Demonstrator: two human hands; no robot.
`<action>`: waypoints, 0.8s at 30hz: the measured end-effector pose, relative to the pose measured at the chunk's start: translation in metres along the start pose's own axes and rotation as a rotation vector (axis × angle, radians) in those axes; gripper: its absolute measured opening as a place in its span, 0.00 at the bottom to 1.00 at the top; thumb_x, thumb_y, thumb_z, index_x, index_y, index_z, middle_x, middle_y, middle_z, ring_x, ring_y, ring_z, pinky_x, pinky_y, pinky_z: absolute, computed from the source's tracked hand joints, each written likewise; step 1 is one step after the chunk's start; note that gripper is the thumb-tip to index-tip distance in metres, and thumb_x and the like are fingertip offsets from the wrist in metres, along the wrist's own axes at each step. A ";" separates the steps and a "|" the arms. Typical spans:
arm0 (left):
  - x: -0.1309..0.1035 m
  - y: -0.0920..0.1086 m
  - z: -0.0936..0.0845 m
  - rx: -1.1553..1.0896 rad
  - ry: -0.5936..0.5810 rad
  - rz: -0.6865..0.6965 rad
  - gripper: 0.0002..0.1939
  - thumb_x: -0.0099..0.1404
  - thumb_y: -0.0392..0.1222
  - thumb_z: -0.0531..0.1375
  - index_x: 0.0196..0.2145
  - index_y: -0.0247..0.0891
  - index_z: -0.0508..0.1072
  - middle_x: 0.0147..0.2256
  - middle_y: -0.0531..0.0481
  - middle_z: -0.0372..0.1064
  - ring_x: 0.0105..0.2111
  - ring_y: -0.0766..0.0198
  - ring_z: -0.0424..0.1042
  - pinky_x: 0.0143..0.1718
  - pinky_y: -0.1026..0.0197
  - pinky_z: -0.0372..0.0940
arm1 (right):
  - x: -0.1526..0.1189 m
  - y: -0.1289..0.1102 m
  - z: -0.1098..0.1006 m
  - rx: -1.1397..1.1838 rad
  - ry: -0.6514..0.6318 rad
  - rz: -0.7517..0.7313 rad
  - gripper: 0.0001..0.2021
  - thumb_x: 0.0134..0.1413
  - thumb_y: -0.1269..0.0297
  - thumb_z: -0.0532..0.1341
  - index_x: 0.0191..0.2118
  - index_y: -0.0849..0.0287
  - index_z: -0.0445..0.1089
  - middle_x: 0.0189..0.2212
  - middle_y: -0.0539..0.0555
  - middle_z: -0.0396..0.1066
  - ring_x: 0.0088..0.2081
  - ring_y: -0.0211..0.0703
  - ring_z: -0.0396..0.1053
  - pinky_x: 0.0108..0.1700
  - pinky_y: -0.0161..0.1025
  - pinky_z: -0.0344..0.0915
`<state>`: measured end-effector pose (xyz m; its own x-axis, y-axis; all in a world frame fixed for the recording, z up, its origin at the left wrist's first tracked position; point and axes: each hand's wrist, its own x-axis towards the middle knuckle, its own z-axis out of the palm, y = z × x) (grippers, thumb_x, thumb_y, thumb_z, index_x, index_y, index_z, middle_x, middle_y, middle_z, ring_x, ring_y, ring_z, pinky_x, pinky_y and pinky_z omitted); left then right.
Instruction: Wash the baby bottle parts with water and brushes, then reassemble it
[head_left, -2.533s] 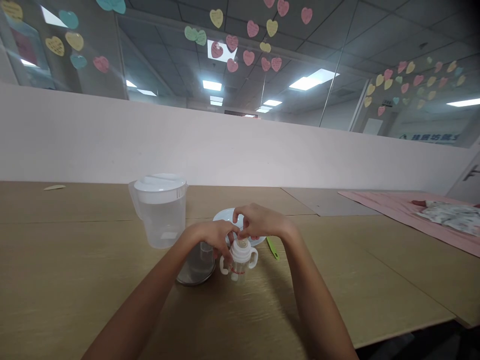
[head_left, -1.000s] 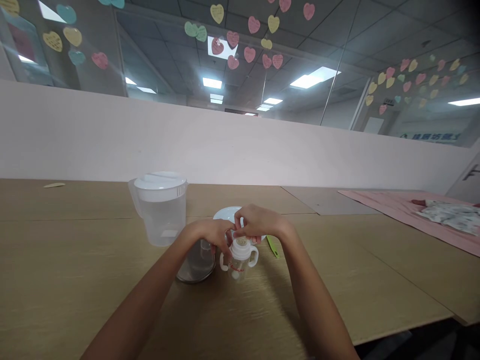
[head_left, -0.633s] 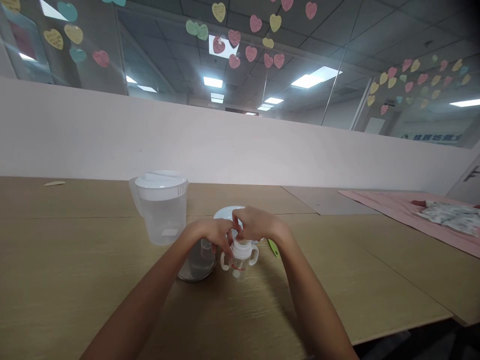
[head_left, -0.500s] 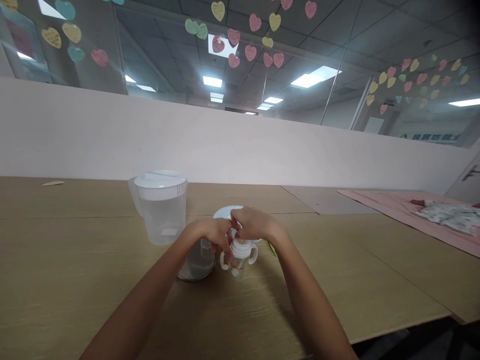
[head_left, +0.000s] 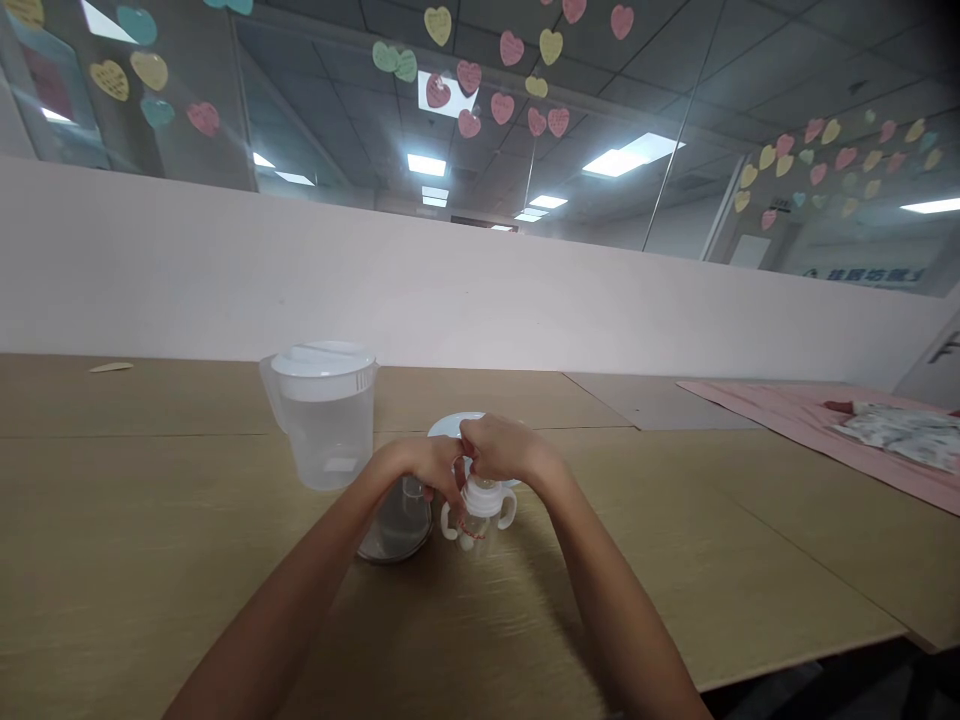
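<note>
A clear baby bottle [head_left: 481,533] with a white collar and two white side handles stands upright on the table in front of me. My left hand [head_left: 437,468] is closed at the left side of its collar, thumb and fingers bent around it. Over the top of the bottle, my right hand [head_left: 498,448] is closed in a pinch on the teat, which its fingers mostly hide. Just left of the bottle, a grey, round-rimmed vessel [head_left: 394,530] lies partly behind my left hand and forearm.
A translucent lidded pitcher [head_left: 330,430] stands at the left behind my left forearm. Beyond my hands is a white plate [head_left: 450,423], partly covered. A pink cloth [head_left: 795,405] with patterned fabric [head_left: 904,430] lies far right. A white wall [head_left: 465,300] rises behind the table [head_left: 187,520].
Both hands stay at the bottle with almost no shift. The right forearm moves slightly left, and a small green item beside it is now hidden.
</note>
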<state>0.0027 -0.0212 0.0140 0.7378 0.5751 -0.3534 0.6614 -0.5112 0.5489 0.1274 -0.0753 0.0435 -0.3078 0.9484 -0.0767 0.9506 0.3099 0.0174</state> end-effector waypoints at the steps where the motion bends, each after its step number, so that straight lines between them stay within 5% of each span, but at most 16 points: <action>1: 0.000 -0.001 0.000 0.000 -0.001 -0.002 0.19 0.35 0.41 0.67 0.29 0.34 0.72 0.31 0.51 0.72 0.20 0.69 0.65 0.18 0.68 0.63 | 0.000 0.000 0.000 -0.005 0.008 0.002 0.12 0.45 0.68 0.60 0.39 0.61 0.67 0.39 0.59 0.69 0.37 0.48 0.68 0.25 0.34 0.54; 10: -0.001 -0.008 -0.002 0.058 -0.009 0.044 0.24 0.38 0.40 0.67 0.36 0.36 0.69 0.28 0.54 0.71 0.18 0.69 0.65 0.18 0.68 0.60 | 0.001 0.007 0.001 0.093 -0.015 -0.039 0.11 0.43 0.65 0.60 0.36 0.61 0.65 0.34 0.57 0.70 0.30 0.42 0.69 0.22 0.32 0.54; 17: -0.003 -0.008 -0.003 0.189 0.041 0.081 0.22 0.40 0.42 0.67 0.35 0.37 0.70 0.30 0.54 0.72 0.28 0.65 0.69 0.22 0.69 0.58 | 0.006 0.015 0.007 0.188 -0.050 -0.068 0.11 0.43 0.67 0.59 0.36 0.60 0.62 0.25 0.51 0.69 0.20 0.35 0.66 0.18 0.29 0.54; 24: 0.000 -0.012 -0.005 0.174 0.086 0.167 0.25 0.42 0.39 0.66 0.41 0.38 0.69 0.38 0.52 0.71 0.33 0.64 0.69 0.29 0.68 0.60 | 0.007 0.019 0.007 0.256 -0.060 -0.071 0.12 0.42 0.68 0.61 0.36 0.59 0.61 0.30 0.51 0.68 0.19 0.33 0.65 0.16 0.28 0.56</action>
<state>-0.0061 -0.0124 0.0113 0.8295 0.5218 -0.1990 0.5500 -0.7015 0.4531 0.1436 -0.0635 0.0359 -0.3782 0.9169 -0.1274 0.9083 0.3409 -0.2425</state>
